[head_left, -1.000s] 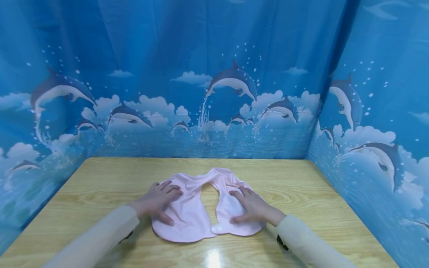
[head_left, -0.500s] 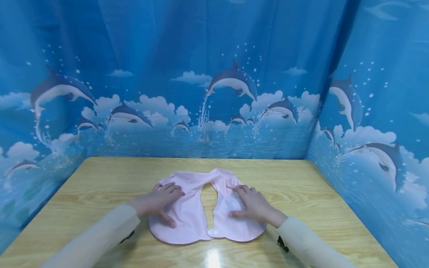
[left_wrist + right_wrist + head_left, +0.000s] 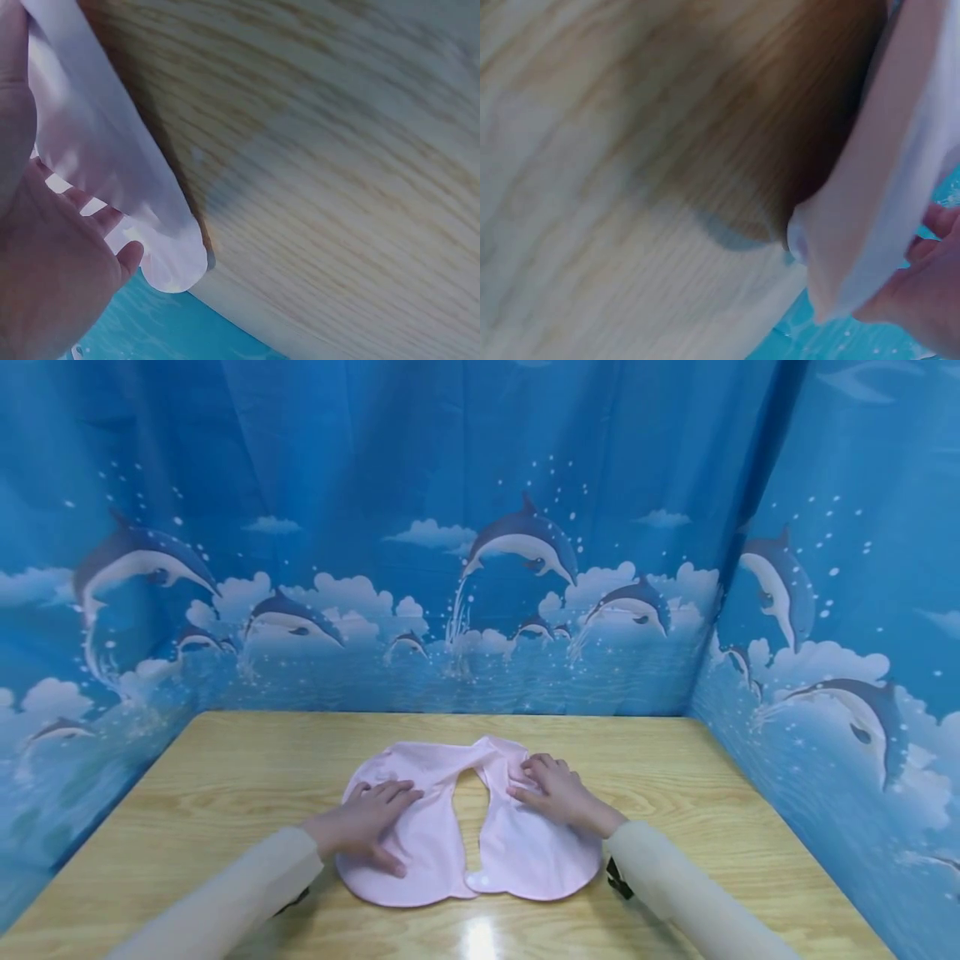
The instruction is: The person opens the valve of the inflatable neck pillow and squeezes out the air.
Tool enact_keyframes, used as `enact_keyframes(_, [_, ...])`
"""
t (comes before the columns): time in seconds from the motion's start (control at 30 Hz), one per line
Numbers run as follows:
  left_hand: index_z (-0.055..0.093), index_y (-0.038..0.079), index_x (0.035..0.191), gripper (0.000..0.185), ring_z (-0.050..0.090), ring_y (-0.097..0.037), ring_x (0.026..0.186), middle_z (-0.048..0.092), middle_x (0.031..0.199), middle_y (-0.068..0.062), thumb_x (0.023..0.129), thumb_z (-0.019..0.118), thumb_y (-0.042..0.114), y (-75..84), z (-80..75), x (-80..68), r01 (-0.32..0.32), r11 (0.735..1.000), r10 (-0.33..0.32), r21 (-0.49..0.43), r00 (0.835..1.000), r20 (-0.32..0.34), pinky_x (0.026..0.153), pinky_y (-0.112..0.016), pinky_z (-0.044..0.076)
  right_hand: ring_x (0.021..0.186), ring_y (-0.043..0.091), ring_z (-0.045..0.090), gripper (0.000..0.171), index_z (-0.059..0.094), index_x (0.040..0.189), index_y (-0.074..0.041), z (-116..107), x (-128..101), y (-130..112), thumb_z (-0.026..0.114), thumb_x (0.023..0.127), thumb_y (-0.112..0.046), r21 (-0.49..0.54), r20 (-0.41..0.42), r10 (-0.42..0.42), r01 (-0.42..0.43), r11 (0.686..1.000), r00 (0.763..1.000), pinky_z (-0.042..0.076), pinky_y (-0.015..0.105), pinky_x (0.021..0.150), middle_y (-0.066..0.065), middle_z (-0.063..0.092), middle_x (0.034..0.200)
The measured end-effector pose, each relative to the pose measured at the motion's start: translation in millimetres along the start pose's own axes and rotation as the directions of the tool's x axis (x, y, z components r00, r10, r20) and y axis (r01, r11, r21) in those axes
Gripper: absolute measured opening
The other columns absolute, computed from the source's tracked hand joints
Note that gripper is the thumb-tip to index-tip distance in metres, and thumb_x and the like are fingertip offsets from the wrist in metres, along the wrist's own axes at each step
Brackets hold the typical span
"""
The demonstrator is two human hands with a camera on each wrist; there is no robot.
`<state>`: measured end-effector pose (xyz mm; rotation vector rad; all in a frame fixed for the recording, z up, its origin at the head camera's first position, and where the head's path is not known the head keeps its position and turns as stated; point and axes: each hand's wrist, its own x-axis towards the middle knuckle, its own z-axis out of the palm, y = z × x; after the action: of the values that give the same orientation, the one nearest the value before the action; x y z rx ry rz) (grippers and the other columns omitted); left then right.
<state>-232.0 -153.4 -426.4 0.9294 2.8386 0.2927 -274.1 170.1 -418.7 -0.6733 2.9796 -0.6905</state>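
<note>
Pink cloth, thin and soft-looking, lies spread on the wooden table in the lower middle of the head view. It has two rounded lobes toward the bottom of the frame, joined by a narrower, slightly bunched band at the top, with a teardrop-shaped gap of bare wood between them.

Left hand rests flat on the left lobe, fingers straight and spread a little, pointing toward the centre gap; nothing is gripped, the palm simply presses the fabric down. In the left wrist view the same hand fills the lower left corner with the pink cloth running beside it over the wood grain, its rounded edge lying on the table.

Right hand sits higher in the frame, on the upper part of the right lobe close to the bunched band. Its fingers are bent at the knuckles with the tips on the fabric, but whether they pinch a fold or only press on it I cannot tell. The right wrist view is blurred: it shows the cloth along the right edge and part of the hand in the lower right corner.

Cream sleeves cover both forearms. Blue curtains printed with dolphins and clouds enclose the table on the far side and at both sides.
</note>
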Motion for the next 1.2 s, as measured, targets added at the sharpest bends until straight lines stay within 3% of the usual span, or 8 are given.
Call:
enact_keyframes(0.2, [0.031, 0.010, 0.141, 0.107, 0.026, -0.038, 0.134, 0.029, 0.146, -0.016, 0.058, 0.068, 0.069, -3.0, -1.6, -0.3, 0.003, 1.000, -0.003, -0.001, 1.000, 0.008, 0.101, -0.066, 0.014, 0.109, 0.031, 0.046, 0.050, 0.050, 0.122, -0.007, 0.6, 5.6, 3.3, 0.051, 0.089, -0.045, 0.099, -0.010, 0.056, -0.055, 0.994, 0.998, 0.031, 0.056, 0.092, 0.011, 0.051, 0.123])
enact_keyframes(0.43, [0.029, 0.012, 0.142, 0.110, 0.023, -0.037, 0.136, 0.026, 0.148, -0.013, 0.057, 0.066, 0.071, -9.3, -3.6, -0.6, 0.020, 1.000, -0.019, -0.016, 0.999, 0.043, 0.104, -0.064, 0.011, 0.109, 0.028, 0.045, 0.049, 0.050, 0.119, -0.005, -5.0, 8.5, 5.5, 0.049, 0.090, -0.046, 0.098, -0.005, 0.085, -0.084, 0.992, 0.996, 0.031, 0.057, 0.092, 0.012, 0.046, 0.123])
enact_keyframes(0.77, [0.031, 0.017, 0.142, 0.108, 0.020, -0.033, 0.138, 0.024, 0.150, -0.008, 0.055, 0.069, 0.069, -10.7, -10.4, -0.8, 0.085, 0.996, -0.084, -0.010, 0.993, 0.087, 0.106, -0.062, 0.009, 0.102, 0.028, 0.050, 0.056, 0.047, 0.120, 0.005, -15.5, 14.9, 17.7, 0.049, 0.091, -0.043, 0.089, -0.085, 0.077, -0.070, 0.994, 0.993, 0.035, 0.058, 0.088, 0.017, 0.045, 0.121])
enact_keyframes(0.97, [0.033, 0.017, 0.141, 0.106, 0.022, -0.034, 0.137, 0.026, 0.149, -0.009, 0.056, 0.068, 0.070, -13.5, -10.3, -0.8, 0.074, 0.997, -0.074, 0.005, 0.994, 0.084, 0.105, -0.063, 0.009, 0.115, 0.039, 0.045, 0.064, 0.035, 0.131, 0.010, -20.4, 16.2, 24.2, 0.046, 0.093, -0.040, 0.063, -0.081, 0.097, -0.092, 0.994, 0.992, 0.028, 0.066, 0.093, 0.025, 0.036, 0.131])
enact_keyframes(1.2, [0.036, 0.013, 0.139, 0.103, 0.026, -0.039, 0.134, 0.029, 0.147, -0.014, 0.058, 0.069, 0.068, -17.4, -9.5, -4.9, 0.007, 1.000, -0.007, 0.028, 1.000, 0.029, 0.101, -0.066, 0.015, 0.127, 0.043, 0.032, 0.069, 0.026, 0.137, 0.011, -22.0, 19.9, 32.5, 0.044, 0.094, -0.041, 0.035, -0.066, 0.133, -0.131, 0.991, 0.989, 0.021, 0.068, 0.097, 0.028, 0.026, 0.140])
